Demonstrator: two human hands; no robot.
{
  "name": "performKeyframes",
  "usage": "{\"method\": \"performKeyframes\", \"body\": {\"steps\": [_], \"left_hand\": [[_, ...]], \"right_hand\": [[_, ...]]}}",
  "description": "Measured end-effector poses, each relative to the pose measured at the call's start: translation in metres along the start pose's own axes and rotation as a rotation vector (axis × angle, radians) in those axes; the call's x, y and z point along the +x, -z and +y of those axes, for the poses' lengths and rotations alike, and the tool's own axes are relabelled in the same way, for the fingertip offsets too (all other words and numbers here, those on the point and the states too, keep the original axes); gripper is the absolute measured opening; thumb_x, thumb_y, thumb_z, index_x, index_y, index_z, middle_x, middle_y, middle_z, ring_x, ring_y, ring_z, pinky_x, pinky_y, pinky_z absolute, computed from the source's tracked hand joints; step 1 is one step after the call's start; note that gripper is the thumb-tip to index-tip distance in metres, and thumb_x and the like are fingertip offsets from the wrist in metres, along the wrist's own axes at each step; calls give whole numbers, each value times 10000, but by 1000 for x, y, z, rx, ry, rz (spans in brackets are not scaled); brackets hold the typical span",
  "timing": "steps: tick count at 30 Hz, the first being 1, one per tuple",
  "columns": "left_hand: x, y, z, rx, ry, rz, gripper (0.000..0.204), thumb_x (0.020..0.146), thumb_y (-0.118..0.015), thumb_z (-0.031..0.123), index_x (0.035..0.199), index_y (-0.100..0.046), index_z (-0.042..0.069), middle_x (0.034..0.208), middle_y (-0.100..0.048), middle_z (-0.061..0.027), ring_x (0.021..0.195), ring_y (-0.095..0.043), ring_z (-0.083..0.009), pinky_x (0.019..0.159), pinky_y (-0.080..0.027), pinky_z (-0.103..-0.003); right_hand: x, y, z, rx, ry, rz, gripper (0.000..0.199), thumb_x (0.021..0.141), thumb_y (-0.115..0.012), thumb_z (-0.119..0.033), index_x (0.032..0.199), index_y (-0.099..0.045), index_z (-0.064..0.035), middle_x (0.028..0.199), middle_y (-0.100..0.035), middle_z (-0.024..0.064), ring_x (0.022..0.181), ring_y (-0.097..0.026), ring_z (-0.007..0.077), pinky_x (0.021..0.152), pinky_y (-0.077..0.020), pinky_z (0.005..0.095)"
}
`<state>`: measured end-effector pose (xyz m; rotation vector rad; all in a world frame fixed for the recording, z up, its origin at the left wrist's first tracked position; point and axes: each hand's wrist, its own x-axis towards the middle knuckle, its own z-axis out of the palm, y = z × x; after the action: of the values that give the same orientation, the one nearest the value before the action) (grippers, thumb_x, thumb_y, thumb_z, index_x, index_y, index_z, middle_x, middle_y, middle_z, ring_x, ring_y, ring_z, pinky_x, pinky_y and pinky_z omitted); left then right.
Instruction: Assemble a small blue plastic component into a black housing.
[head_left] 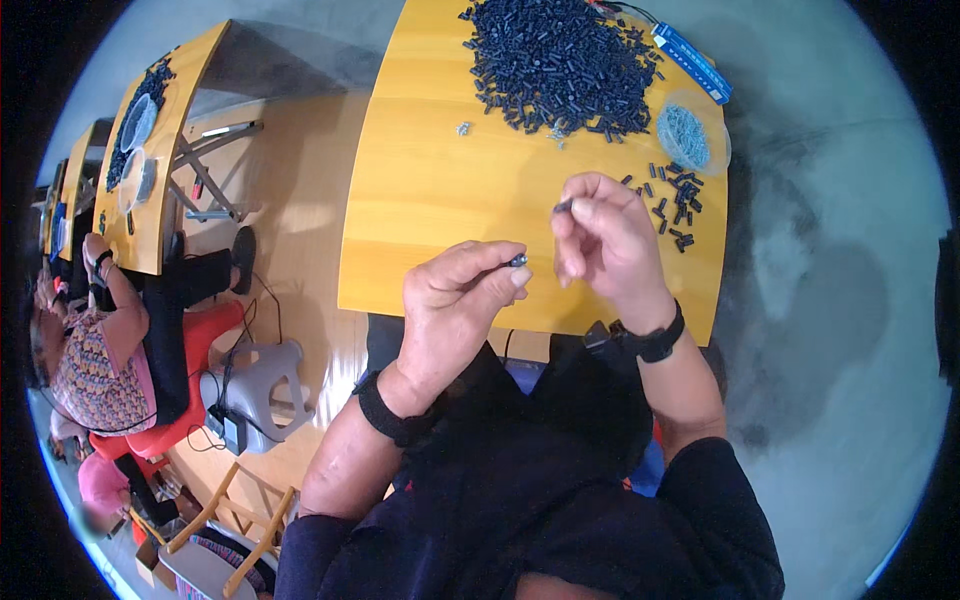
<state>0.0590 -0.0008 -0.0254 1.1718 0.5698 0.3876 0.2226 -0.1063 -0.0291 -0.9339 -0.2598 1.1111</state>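
Between thumb and forefinger, my left hand (455, 300) is closed on a small dark cylindrical piece (519, 260) with a shiny end. My right hand (610, 235) pinches another small dark piece (563, 206), slightly farther from me and to the right. The two hands are apart, both above the near part of the yellow table (400, 200). Beyond them lies a large heap of short black cylindrical pieces (560, 65). A smaller scatter of black pieces (683, 195) lies right of my right hand.
A clear round tub (685, 135) of small light-blue parts stands at the table's right edge, below a blue box (692, 62). Tiny silvery parts (463, 129) lie beside the heap. At left, people sit near another yellow table (170, 110); a grey stool (262, 390) stands closer.
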Motion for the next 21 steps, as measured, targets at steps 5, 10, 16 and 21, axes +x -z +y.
{"method": "performKeyframes", "body": {"steps": [5,10,16,21], "left_hand": [[-7,-1,2,2,-10,-22,152,827,-676,-48,979,-677,-48,868,-657,-90,753,-642,-131,681,-530,-235],[-13,-4,6,-25,-2,-24,157,822,-683,-41,979,-682,-45,875,-664,-93,768,-640,-127,684,-529,-235],[-15,-1,-1,62,-86,-60,168,860,-650,-29,1025,-678,-23,905,-683,-87,756,-650,-129,687,-543,-244],[-14,-1,-2,80,-95,-58,171,856,-651,-34,1025,-678,-23,904,-683,-88,758,-652,-130,687,-546,-245]], "right_hand": [[-23,-24,2,28,2,-65,107,923,-528,-55,982,-565,26,756,-631,95,500,-593,157,484,-515,271],[-38,-30,7,12,7,-61,108,924,-528,-54,980,-565,30,757,-633,96,511,-600,163,487,-510,266],[-45,-33,12,36,5,-65,104,926,-523,-50,976,-562,32,770,-641,102,532,-621,179,491,-518,268],[-45,-35,11,25,19,-68,104,930,-520,-53,973,-558,34,767,-640,100,537,-623,183,495,-527,271]]}}
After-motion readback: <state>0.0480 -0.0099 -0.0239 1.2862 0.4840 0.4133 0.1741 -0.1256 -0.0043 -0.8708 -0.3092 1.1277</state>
